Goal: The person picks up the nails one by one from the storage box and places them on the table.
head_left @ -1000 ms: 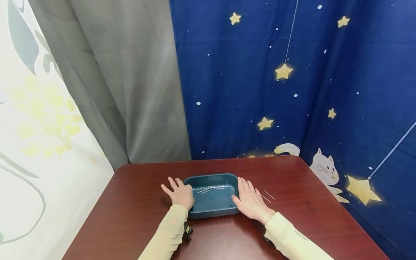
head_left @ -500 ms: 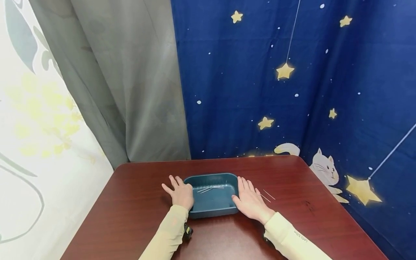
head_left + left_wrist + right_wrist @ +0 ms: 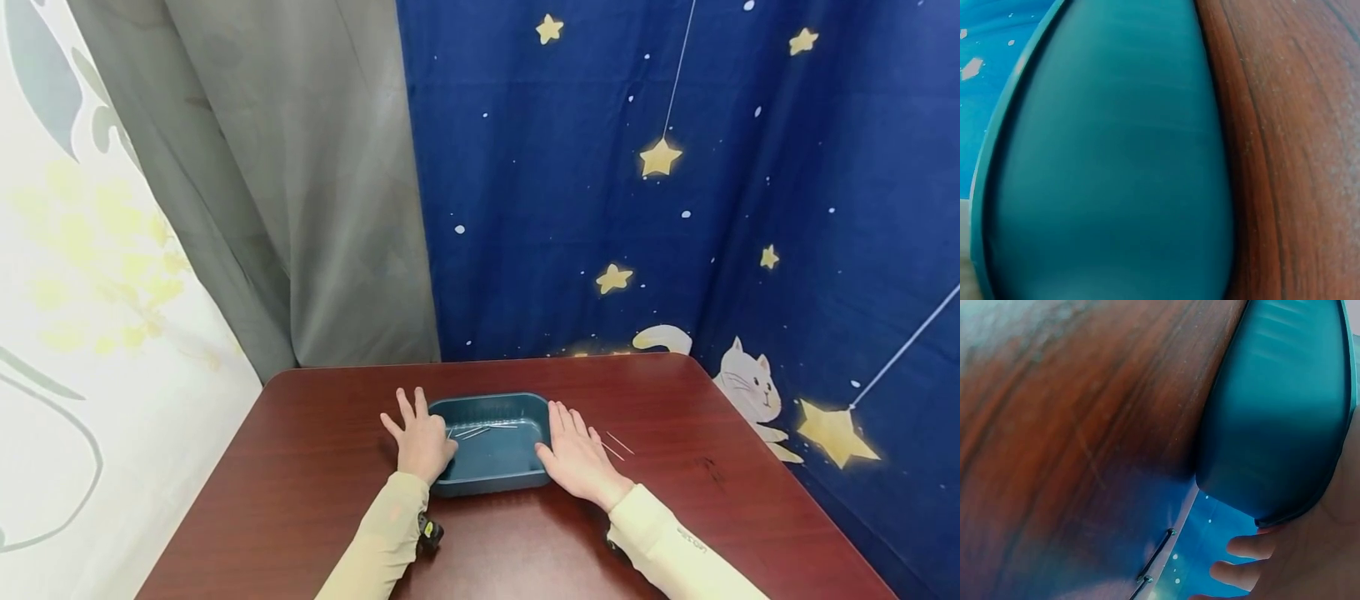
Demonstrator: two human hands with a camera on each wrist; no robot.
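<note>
A dark blue-green rectangular tray (image 3: 491, 481) stands on the table, with several thin metal sticks (image 3: 476, 432) lying inside it. My left hand (image 3: 423, 443) reaches over the tray's left side. Its thumb and index finger pinch together inside the rim, and the other fingers are spread. A short length of thin stick (image 3: 450, 433) shows at those fingertips; the rest is hidden by the hand. My right hand (image 3: 581, 461) lies with straight fingers along the tray's right wall, thumb over the rim. In the right wrist view this hand (image 3: 1300, 562) touches the tray's outside (image 3: 1272, 419).
Two more thin sticks (image 3: 617, 447) lie on the brown table (image 3: 510, 550), just right of my right hand. Behind the table hang a grey curtain (image 3: 352, 208) and a blue starry curtain (image 3: 525, 208).
My left hand has turned inward, its thumb and index finger now farther over the tray, and a bit of stick shows there. My right hand stays against the tray.
</note>
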